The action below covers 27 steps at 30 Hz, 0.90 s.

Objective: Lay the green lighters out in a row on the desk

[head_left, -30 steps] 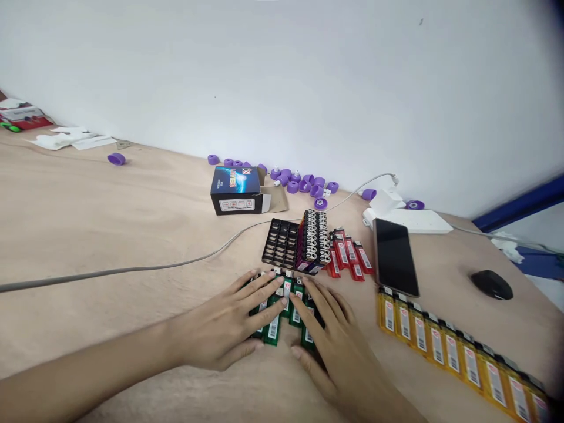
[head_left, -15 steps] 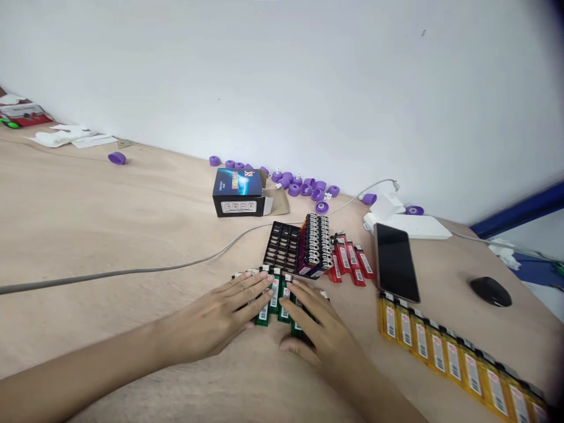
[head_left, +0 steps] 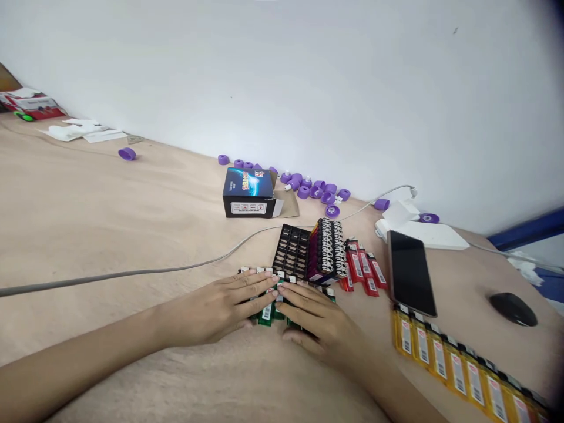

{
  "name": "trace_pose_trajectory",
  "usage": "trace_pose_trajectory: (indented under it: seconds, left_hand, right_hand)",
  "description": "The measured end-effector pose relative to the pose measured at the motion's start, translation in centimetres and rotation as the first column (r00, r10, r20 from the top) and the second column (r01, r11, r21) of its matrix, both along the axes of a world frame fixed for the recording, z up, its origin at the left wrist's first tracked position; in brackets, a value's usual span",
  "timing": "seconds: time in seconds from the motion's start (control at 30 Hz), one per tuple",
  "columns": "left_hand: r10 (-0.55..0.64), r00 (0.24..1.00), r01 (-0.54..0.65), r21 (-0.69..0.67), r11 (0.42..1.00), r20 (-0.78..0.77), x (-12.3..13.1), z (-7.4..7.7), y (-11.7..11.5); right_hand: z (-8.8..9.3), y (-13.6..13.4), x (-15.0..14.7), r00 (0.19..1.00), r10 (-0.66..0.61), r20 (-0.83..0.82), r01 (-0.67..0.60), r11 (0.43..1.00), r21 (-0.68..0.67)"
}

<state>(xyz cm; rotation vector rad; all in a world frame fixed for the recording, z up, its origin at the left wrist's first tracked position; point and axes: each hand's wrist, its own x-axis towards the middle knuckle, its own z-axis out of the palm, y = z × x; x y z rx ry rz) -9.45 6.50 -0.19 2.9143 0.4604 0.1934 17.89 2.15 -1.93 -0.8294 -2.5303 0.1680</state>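
My left hand (head_left: 215, 308) and right hand (head_left: 317, 320) lie open, palms down, fingers extended and closed on nothing, resting on green disposable lighters (head_left: 267, 314) beneath my palms. These lighters handle light, stiff and slick; take hold along the body sides. Beyond my fingertips: a black plastic tray (head_left: 291, 251); further right, red lighters (head_left: 363, 264).

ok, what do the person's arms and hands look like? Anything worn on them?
Both are bare. The left hand and right hand have slim fingers and short nails, with no gloves or rings showing. The left forearm and right forearm show no sleeves, watch or cables.
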Motion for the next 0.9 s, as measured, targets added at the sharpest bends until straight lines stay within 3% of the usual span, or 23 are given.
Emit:
trace_pose_trajectory:
  seconds: [0.3, 0.57, 0.67, 0.83, 0.9]
  left_hand:
    - [0.007, 0.998, -0.010, 0.060, 0.998, 0.057, -2.9, -0.4, 0.8]
    - [0.091, 0.975, -0.117, 0.122, 0.986, 0.202, -4.4, -0.6, 1.0]
    - [0.054, 0.966, -0.103, 0.187, 0.977, 0.251, -4.7, -0.3, 0.9]
    - [-0.108, 0.913, -0.031, 0.331, 0.943, 0.393, -4.0, -0.4, -1.8]
    - [-0.126, 0.912, 0.029, 0.245, 0.969, 0.391, -2.7, -0.9, -3.7]
  right_hand:
    - [-0.1, 0.9, -3.3, 0.998, -0.016, -0.058, 0.017, 1.000, 0.003]
    - [-1.1, 1.7, -6.8, 0.988, -0.040, -0.147, 0.037, 0.999, -0.018]
    - [-1.2, 2.0, -7.7, 0.987, -0.033, -0.156, 0.038, 0.999, 0.024]
    - [-0.2, 1.0, -7.3, 0.956, -0.042, -0.291, 0.078, 0.991, 0.112]
    - [0.3, -0.1, -6.1, 0.933, -0.070, -0.354, 0.118, 0.986, 0.117]
